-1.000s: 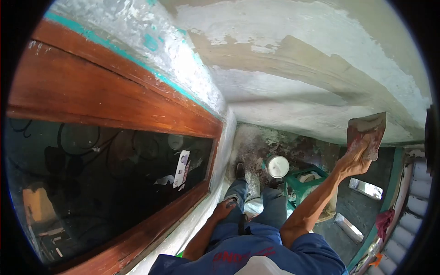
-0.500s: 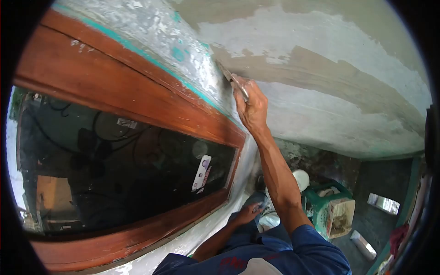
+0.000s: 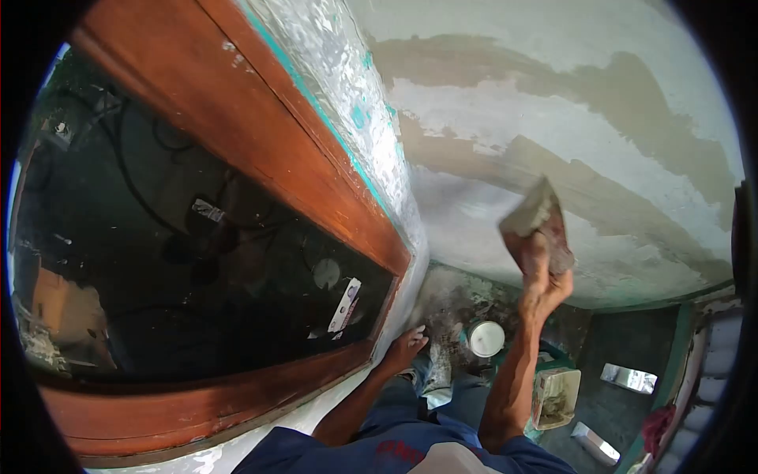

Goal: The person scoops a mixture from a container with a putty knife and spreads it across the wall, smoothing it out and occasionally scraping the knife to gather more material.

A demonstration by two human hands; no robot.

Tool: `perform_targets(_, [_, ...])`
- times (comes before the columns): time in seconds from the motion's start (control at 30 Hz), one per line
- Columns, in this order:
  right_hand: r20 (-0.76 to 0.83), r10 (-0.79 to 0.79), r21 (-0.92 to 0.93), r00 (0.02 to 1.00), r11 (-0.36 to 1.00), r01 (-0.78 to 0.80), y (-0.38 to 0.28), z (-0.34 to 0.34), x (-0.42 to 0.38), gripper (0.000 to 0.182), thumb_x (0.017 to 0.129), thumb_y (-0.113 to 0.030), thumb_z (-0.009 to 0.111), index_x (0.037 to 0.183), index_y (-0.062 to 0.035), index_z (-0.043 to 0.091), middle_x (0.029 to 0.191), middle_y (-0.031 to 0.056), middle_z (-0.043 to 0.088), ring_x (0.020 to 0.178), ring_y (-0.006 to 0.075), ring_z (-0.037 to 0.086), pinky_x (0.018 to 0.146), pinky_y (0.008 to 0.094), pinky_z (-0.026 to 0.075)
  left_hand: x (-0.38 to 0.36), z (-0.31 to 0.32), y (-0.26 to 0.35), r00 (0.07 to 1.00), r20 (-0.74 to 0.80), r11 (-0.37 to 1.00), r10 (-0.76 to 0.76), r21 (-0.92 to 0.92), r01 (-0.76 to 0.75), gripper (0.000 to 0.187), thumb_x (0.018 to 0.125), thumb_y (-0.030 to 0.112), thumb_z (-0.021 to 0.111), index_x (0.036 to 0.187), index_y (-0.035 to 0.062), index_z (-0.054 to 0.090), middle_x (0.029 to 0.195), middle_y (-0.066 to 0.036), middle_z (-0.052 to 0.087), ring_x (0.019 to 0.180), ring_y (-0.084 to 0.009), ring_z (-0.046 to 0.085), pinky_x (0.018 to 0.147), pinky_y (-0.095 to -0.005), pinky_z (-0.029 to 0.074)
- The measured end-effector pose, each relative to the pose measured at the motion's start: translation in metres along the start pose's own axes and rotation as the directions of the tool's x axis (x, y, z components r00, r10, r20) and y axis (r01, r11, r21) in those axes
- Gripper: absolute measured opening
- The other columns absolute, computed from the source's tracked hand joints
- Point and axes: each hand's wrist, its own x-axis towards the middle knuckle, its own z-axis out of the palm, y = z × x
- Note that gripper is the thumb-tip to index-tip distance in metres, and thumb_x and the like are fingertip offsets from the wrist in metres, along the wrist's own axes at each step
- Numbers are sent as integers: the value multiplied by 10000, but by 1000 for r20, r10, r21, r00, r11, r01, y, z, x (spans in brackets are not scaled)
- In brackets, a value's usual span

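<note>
My right hand [image 3: 545, 286] is closed around a broad putty knife [image 3: 538, 223], its blade pointing up and bearing greyish putty. Motion blurs the knife a little, and the gap between it and the patchy wall [image 3: 482, 189] cannot be judged. Down by the lower right corner of the wooden window frame [image 3: 316, 189], my left hand [image 3: 406, 347] hangs with its fingers apart, whitish at the tips and holding nothing. Grey and beige coats of putty streak the wall.
A white round lid or bucket top [image 3: 485, 339] is on the floor below. Beside it stands a green stool [image 3: 553, 359] with a putty-smeared tub [image 3: 557, 395]. Two pale blocks [image 3: 629, 378] lie further right. Dark window glass [image 3: 181, 237] fills the left.
My right hand has come away from the wall's corner edge, moving right and down with the putty knife. My left hand has shifted left and up. The view has turned slightly.
</note>
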Motion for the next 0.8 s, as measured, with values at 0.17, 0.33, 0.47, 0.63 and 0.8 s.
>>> perform_targets(0.17, [220,-465,70,858,885,461,-74,127,39,222,965,-77,766,1160,27,753,977,132,765,877,215,733,759,356,563,17,5,31,995,87,996,46,72,-53,602,1073,364,665,1549,26,520,1319,-270,697,1171,-345,715,980,-405,559])
perform_targets(0.33, [311,-486,50,816,866,497,-93,205,63,194,931,-82,762,1107,-2,749,936,179,724,800,342,712,718,397,557,-11,4,-1,981,180,971,-70,240,25,595,1053,381,688,1518,39,544,1271,-260,719,1169,-341,719,981,-410,557])
perform_targets(0.47, [248,-524,51,815,847,529,-75,228,68,243,916,-75,752,1158,-52,748,945,171,730,813,368,719,729,430,570,-31,-9,-52,991,134,961,-24,275,-14,670,1013,422,726,1517,21,541,1300,-264,709,1205,-350,708,1000,-421,550])
perform_targets(0.63, [113,-612,-11,783,787,616,-61,219,80,218,834,-46,741,1046,-47,690,885,171,687,772,405,687,655,501,549,-41,-33,-29,972,117,879,-205,459,130,649,1003,395,717,1484,-10,557,1204,-258,742,1133,-366,736,979,-441,557])
perform_targets(0.8, [-147,-603,-148,784,797,586,-60,81,89,180,933,-82,754,1105,-33,735,918,92,748,756,221,712,681,355,564,-29,-44,-45,986,86,949,-144,295,113,597,1031,373,687,1470,-13,567,1207,-262,745,1140,-359,736,948,-440,571])
